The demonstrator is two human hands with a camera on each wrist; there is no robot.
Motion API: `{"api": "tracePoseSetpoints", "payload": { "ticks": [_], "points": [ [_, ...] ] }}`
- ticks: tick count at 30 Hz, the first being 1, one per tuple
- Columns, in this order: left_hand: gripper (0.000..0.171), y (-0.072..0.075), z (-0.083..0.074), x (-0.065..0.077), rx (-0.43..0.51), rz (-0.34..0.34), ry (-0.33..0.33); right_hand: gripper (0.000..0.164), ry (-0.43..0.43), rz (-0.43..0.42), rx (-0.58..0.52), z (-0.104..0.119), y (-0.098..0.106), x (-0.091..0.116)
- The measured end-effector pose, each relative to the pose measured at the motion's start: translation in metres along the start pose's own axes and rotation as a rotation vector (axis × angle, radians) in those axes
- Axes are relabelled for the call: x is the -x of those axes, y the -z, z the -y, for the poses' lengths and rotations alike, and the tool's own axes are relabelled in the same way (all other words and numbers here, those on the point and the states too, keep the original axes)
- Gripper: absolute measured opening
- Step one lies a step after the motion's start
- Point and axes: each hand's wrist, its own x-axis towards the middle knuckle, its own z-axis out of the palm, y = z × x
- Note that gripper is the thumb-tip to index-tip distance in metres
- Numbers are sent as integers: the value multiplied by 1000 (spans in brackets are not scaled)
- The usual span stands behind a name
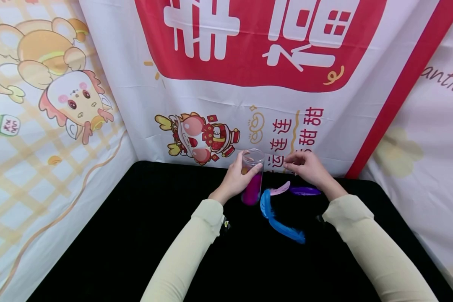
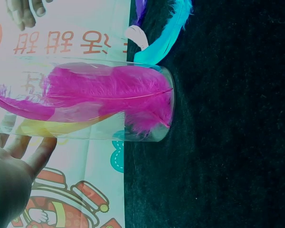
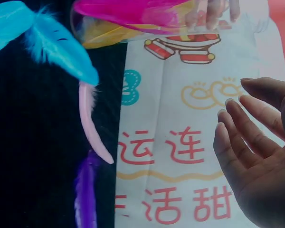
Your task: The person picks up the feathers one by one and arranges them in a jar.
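My left hand [image 1: 234, 177] grips a clear cylindrical jar [image 1: 253, 156] around its upper part, thumb on the near side. Inside the jar are magenta feathers [image 2: 109, 88] and a yellow feather [image 2: 61, 127]; the jar's top is uncovered. To the right of the jar, my right hand [image 1: 307, 167] hovers with loosely bent fingers and nothing between them, as the right wrist view also shows. Below it on the black table lie a pale pink feather [image 1: 281, 189], a purple feather [image 1: 305, 191] and two blue feathers [image 1: 287, 230], whose ends meet.
Black cloth covers the table [image 1: 154, 235]. A white hanging with red print [image 1: 211, 92] stands right behind the jar and hands. Patterned cloth walls [image 1: 60, 176] close in the left and right sides.
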Motion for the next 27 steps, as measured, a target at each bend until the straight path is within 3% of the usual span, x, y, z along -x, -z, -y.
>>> {"api": "tracePoseSetpoints", "payload": {
  "ticks": [4,13,27],
  "points": [
    [71,0,-1,1,3,-6,-4,19,1,-7,-9,-10,-3,2],
    [67,-1,-1,0,3,-5,-2,23,-122,17,-26,-32,-11,9],
    [70,0,-1,1,4,1,1,27,-206,37,-15,-56,-20,21]
  ]
}}
